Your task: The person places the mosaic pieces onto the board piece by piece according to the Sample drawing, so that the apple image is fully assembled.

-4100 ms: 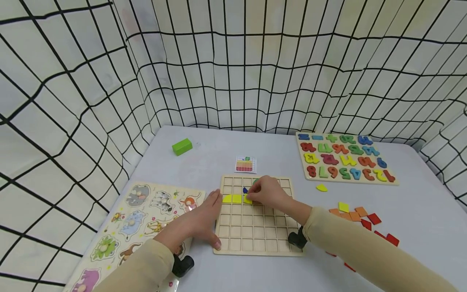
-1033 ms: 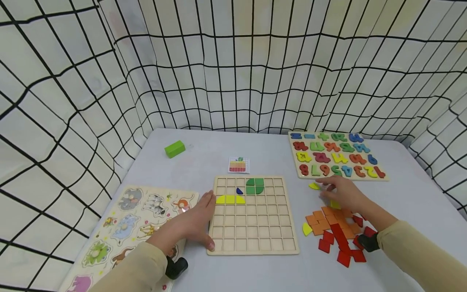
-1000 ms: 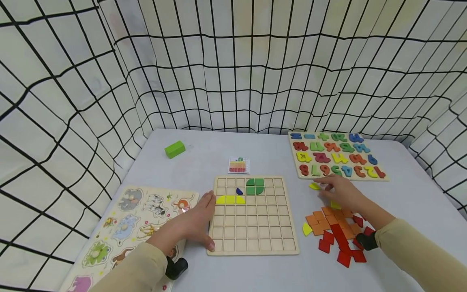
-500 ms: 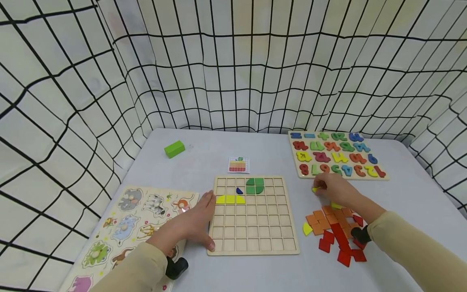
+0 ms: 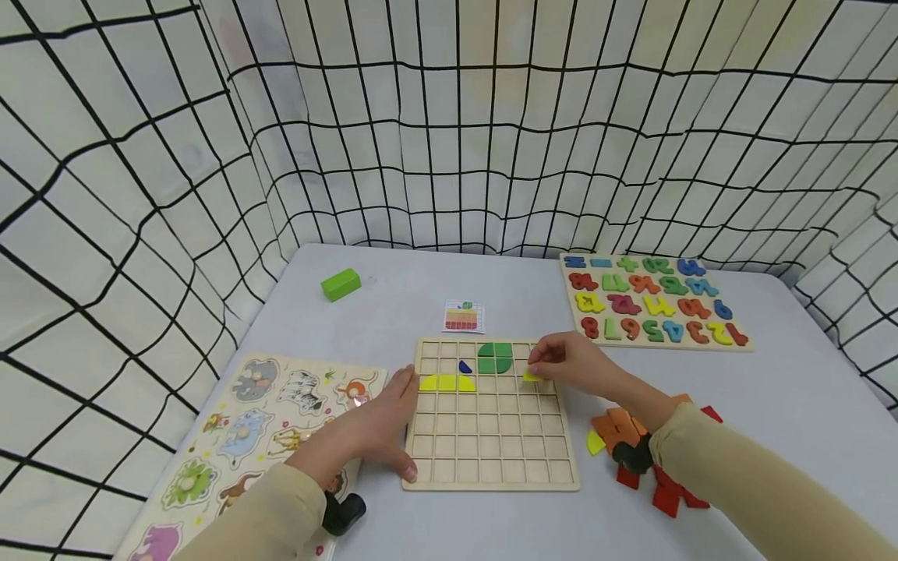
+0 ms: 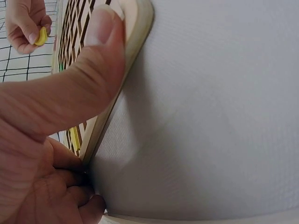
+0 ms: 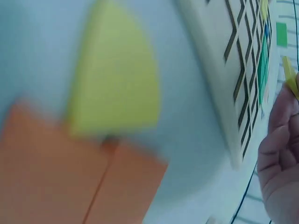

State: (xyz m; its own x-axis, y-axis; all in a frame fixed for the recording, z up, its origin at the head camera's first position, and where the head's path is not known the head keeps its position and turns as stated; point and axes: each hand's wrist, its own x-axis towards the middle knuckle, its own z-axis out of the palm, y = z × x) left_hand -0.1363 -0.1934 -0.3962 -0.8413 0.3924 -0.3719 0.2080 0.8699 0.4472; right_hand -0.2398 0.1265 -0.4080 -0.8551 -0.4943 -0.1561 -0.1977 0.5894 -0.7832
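Pinching a small yellow piece (image 5: 532, 375) between thumb and fingertips, right hand (image 5: 571, 362) held over the upper right cells of the wooden grid board (image 5: 491, 460); same piece seen edge-on in the right wrist view, far right (image 7: 290, 77), and as a yellow sliver in the distant fingers in the left wrist view (image 6: 41, 36). Left hand (image 5: 382, 425) laid flat with fingers straight against the board's left edge, thumb pressed along the near corner — thumb contact plain only in the left wrist view (image 6: 100, 51). Shown close by the right wrist view alone, though blurred: one yellow rounded piece (image 7: 114, 88) touching orange tiles (image 7: 70, 172); in the head view the same yellow piece (image 5: 595, 442) lying just left of the right wrist, beside the orange and red tile pile (image 5: 624, 428). Counted in the board: three yellow pieces in a row (image 5: 447, 382) just right of the left hand's fingertips, one blue piece (image 5: 464, 366), one green block of pieces (image 5: 494, 358). Elsewhere on the bench (image 5: 807, 405): one number puzzle (image 5: 655, 308) beyond the right hand, one animal puzzle (image 5: 259, 421) under the left forearm, one green block (image 5: 341, 284), one pattern card (image 5: 463, 315).
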